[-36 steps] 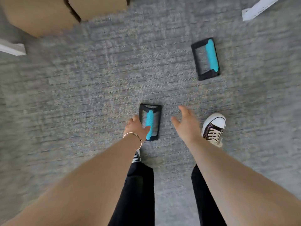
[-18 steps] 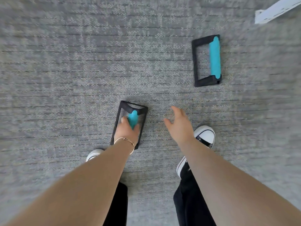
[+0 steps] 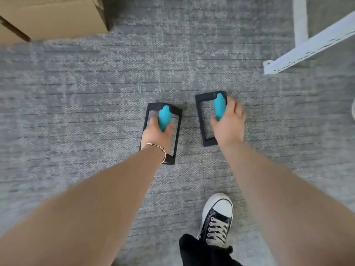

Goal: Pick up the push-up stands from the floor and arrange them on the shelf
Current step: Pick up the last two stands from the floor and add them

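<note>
Two push-up stands, each a black rectangular frame with a turquoise grip bar, are over the grey carpet. My left hand (image 3: 156, 134) is closed around the turquoise bar of the left stand (image 3: 177, 120). My right hand (image 3: 228, 123) wraps the turquoise bar of the right stand (image 3: 201, 112), with the fingers curled over its far side. Whether the frames still touch the carpet I cannot tell. No shelf board shows here.
Cardboard boxes (image 3: 53, 16) stand at the top left. A white perforated metal rail (image 3: 307, 45) with an upright post lies at the top right. My black-and-white sneaker (image 3: 217, 219) is planted below the right stand.
My right hand has reached the second stand and closed on its turquoise bar. My left hand keeps its hold on the first stand, and the view has shifted toward the second stand.
</note>
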`<state>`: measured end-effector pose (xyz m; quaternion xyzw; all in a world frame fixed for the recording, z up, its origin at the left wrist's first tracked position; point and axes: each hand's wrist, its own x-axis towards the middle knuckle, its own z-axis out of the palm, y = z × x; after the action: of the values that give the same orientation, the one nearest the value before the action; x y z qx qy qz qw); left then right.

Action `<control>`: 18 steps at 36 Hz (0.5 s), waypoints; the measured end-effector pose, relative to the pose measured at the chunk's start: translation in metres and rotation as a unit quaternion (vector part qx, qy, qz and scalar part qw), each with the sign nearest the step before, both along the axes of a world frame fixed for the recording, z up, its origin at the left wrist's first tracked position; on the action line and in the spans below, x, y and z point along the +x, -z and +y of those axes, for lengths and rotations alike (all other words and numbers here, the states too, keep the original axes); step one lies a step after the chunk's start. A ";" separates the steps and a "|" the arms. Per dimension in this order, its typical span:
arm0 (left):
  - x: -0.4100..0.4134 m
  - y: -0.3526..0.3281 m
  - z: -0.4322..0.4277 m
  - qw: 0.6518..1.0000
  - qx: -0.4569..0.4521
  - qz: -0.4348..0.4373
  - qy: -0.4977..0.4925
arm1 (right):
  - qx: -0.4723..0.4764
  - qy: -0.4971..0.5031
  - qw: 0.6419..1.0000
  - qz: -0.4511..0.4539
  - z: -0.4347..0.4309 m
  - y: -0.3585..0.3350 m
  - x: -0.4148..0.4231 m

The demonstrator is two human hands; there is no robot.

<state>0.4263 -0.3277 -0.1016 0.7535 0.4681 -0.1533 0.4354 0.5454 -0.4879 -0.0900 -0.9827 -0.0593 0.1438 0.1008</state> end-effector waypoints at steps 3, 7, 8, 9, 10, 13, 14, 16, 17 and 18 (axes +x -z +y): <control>0.014 0.006 -0.004 1.000 0.001 -0.001 0.001 | 0.028 0.090 0.993 0.076 -0.002 0.016 0.011; 0.020 0.010 -0.005 1.000 0.005 0.019 0.003 | 0.020 0.117 0.987 0.106 -0.004 0.031 0.018; 0.020 0.010 -0.005 1.000 0.004 0.017 0.002 | 0.029 0.113 0.988 0.105 -0.005 0.033 0.018; 0.019 0.009 -0.004 1.000 0.006 0.014 0.004 | 0.037 0.110 0.988 0.104 -0.006 0.032 0.017; 0.018 0.007 -0.004 1.000 0.007 0.012 0.005 | 0.044 0.106 0.988 0.101 -0.008 0.030 0.016; 0.011 -0.011 -0.005 1.000 0.003 0.008 -0.011 | 0.063 0.106 0.988 0.092 -0.014 0.012 0.006; 0.008 -0.021 -0.006 1.000 0.002 0.009 -0.017 | 0.071 0.109 0.987 0.090 -0.015 0.002 0.001; -0.001 -0.045 -0.008 1.000 0.002 0.007 -0.015 | 0.087 0.119 0.985 0.092 -0.018 -0.024 -0.011; -0.006 -0.059 -0.008 1.000 0.001 0.005 -0.010 | 0.100 0.126 0.982 0.096 -0.018 -0.039 -0.018; -0.011 -0.076 -0.009 1.000 0.002 0.005 -0.005 | 0.114 0.135 0.979 0.101 -0.019 -0.057 -0.025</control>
<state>0.4157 -0.3363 -0.0260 0.7515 0.4740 -0.1538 0.4322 0.5201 -0.5070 -0.0334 -0.9441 0.0686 0.2195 0.2362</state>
